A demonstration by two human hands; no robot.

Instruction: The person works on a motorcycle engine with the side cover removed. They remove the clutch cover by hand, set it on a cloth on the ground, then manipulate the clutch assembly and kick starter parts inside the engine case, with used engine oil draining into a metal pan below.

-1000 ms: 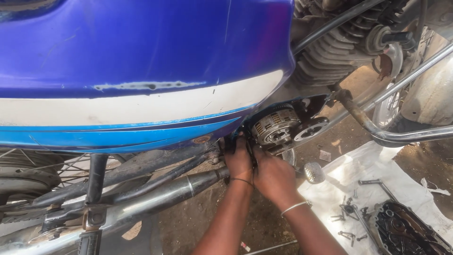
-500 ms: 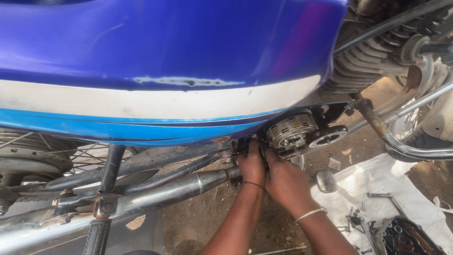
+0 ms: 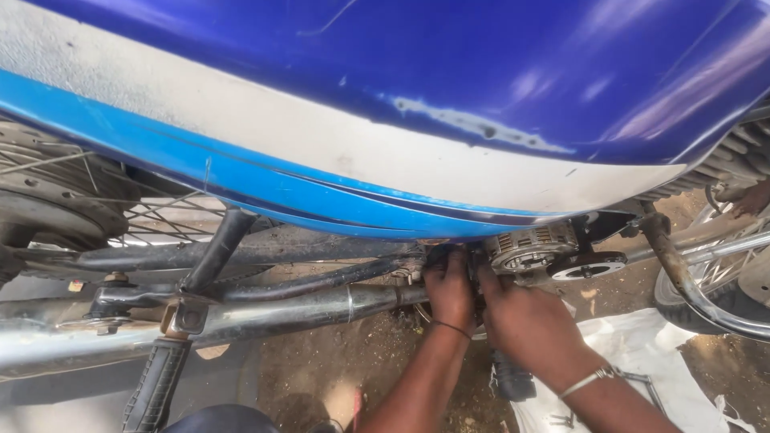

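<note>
My left hand (image 3: 449, 290), with a thin dark band on the wrist, reaches up under the edge of the blue and white fuel tank (image 3: 417, 104). Its fingertips press on the engine just left of the round ribbed clutch assembly (image 3: 531, 244) and are hidden by the tank's rim. My right hand (image 3: 521, 321), with a silver bracelet on the wrist, lies close beside it. The right fingers curl toward the same spot below the clutch. Whatever either hand grips is out of sight.
A chrome exhaust pipe (image 3: 265, 309) and dark frame tubes run left from the hands. A spoked wheel (image 3: 72, 200) is at far left, and a footpeg with rubber grip (image 3: 156, 385) at lower left. A white cloth (image 3: 650, 353) with small loose parts lies on the dirt at right, beside a curved chrome bar (image 3: 706, 301).
The view has dropped closer and shifted, so the tank now fills the upper frame. Both hands stay at the same spot on the engine beside the clutch.
</note>
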